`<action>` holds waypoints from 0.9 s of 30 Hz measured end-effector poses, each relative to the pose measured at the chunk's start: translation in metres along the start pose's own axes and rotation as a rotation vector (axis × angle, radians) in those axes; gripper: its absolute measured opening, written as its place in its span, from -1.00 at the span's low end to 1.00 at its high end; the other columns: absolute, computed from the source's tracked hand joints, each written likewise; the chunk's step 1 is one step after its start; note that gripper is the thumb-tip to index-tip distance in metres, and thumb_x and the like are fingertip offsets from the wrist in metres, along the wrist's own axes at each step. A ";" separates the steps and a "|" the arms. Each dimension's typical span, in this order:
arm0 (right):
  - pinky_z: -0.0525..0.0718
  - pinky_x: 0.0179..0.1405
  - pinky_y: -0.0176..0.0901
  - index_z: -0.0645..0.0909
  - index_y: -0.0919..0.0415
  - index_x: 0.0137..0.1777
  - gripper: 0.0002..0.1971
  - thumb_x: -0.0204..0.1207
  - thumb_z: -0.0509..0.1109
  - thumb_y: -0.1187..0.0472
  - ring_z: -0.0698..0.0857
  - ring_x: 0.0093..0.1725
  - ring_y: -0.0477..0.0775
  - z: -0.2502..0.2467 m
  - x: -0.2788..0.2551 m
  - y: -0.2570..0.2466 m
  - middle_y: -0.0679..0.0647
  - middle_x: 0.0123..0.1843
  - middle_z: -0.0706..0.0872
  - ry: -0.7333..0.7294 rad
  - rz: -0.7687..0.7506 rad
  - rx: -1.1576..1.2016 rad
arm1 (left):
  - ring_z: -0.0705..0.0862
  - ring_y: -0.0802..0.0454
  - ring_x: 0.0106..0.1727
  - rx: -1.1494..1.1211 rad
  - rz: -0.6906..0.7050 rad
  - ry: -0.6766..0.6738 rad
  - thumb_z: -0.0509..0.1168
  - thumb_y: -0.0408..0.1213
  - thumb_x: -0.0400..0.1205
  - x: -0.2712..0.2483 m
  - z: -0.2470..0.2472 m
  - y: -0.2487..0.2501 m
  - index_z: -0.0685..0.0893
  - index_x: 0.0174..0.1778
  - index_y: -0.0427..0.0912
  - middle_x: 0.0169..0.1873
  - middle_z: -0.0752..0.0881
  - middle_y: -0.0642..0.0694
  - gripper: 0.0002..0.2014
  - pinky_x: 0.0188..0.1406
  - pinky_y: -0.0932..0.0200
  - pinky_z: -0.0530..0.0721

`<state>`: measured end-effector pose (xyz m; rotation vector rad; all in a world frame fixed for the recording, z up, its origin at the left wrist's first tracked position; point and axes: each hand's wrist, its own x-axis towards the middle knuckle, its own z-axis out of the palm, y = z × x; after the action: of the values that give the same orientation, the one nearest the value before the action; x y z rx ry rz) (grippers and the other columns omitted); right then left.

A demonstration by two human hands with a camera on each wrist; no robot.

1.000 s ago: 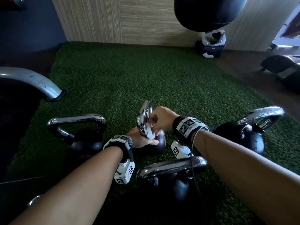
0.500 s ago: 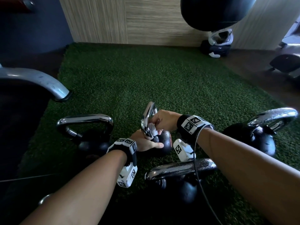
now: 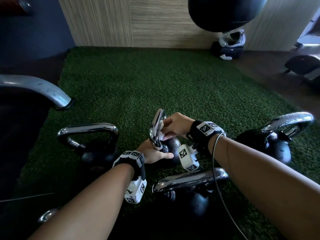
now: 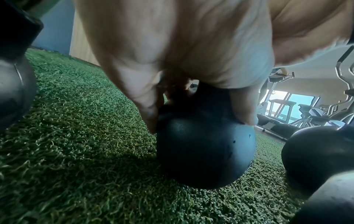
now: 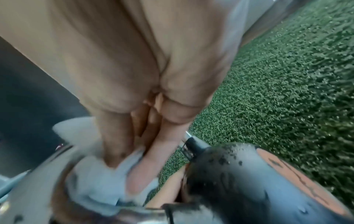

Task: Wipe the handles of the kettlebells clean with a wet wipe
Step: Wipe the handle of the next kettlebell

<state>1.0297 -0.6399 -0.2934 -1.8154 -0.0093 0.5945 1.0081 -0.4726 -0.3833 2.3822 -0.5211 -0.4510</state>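
A small black kettlebell with a chrome handle stands on the green turf, seen edge-on in the head view. My left hand grips its ball from the near left, thumb and fingers curled down its sides. My right hand pinches a white wet wipe against the lower inner part of that handle. Three more kettlebells stand around: one at the left, one near me, one at the right.
Turf stretches out to a wood-panel wall. A curved grey metal bar reaches in from the left. A black hanging bag and dark gear sit far right, with gym machines beyond.
The right hand has slid the wipe along the handle's inner side, shifting slightly. The left hand stays on the ball. The head view has drifted a little.
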 end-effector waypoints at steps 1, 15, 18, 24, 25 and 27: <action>0.89 0.06 0.01 0.75 0.55 0.10 -0.81 0.49 0.54 0.57 0.89 -0.18 0.17 0.000 0.001 0.002 0.36 -0.10 0.86 0.061 0.009 0.055 | 0.61 0.20 0.39 -0.037 -0.028 0.021 0.61 0.12 0.45 -0.001 -0.001 0.002 0.54 0.52 0.30 0.31 0.63 0.31 -0.30 0.39 0.29 0.44; 0.91 -0.06 0.20 0.68 0.33 -0.34 -0.73 0.26 0.66 0.65 0.88 -0.26 0.32 0.003 0.003 0.011 0.30 -0.28 0.82 0.394 -0.062 0.072 | 0.77 0.20 -0.09 -0.063 -0.124 0.012 0.62 0.16 0.33 0.000 0.007 0.004 0.75 -0.19 0.00 -0.17 0.82 0.15 -0.64 0.03 0.20 0.64; 0.91 -0.08 0.22 0.70 0.27 -0.38 -0.71 0.24 0.69 0.61 0.90 -0.26 0.33 0.002 0.006 0.012 0.25 -0.29 0.84 0.462 -0.082 0.007 | 0.75 0.15 0.00 -0.023 -0.084 0.058 0.57 0.27 0.27 -0.003 0.010 0.004 0.63 -0.13 0.16 -0.09 0.77 0.18 -0.57 0.14 0.21 0.64; 0.92 -0.21 0.17 0.75 0.32 -0.33 -0.81 0.34 0.66 0.55 0.90 -0.33 0.21 -0.004 0.007 0.017 0.27 -0.25 0.87 0.685 -0.119 -0.059 | 0.70 -0.03 0.25 0.007 0.020 0.039 0.50 0.35 0.33 -0.004 0.012 0.011 0.56 0.28 0.11 0.06 0.70 0.14 -0.33 0.32 0.11 0.58; 0.92 -0.22 0.14 0.74 0.34 -0.31 -0.82 0.36 0.65 0.55 0.90 -0.33 0.20 -0.006 0.006 0.017 0.31 -0.22 0.87 0.670 -0.117 -0.070 | 0.66 -0.01 0.35 -0.029 0.037 0.066 0.48 0.42 0.30 -0.004 0.013 0.011 0.44 0.47 0.16 0.26 0.67 0.09 -0.15 0.42 0.04 0.57; 0.92 -0.24 0.11 0.71 0.33 -0.33 -0.79 0.37 0.62 0.58 0.90 -0.33 0.21 -0.011 0.004 0.019 0.35 -0.18 0.86 0.670 -0.121 -0.083 | 0.61 0.00 0.42 -0.039 0.034 0.097 0.43 0.49 0.30 -0.007 0.016 0.014 0.32 0.58 0.23 0.44 0.59 0.03 -0.05 0.50 -0.08 0.57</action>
<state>1.0323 -0.6548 -0.3098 -2.0005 0.3102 -0.1196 0.9913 -0.4876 -0.3839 2.3411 -0.5037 -0.3254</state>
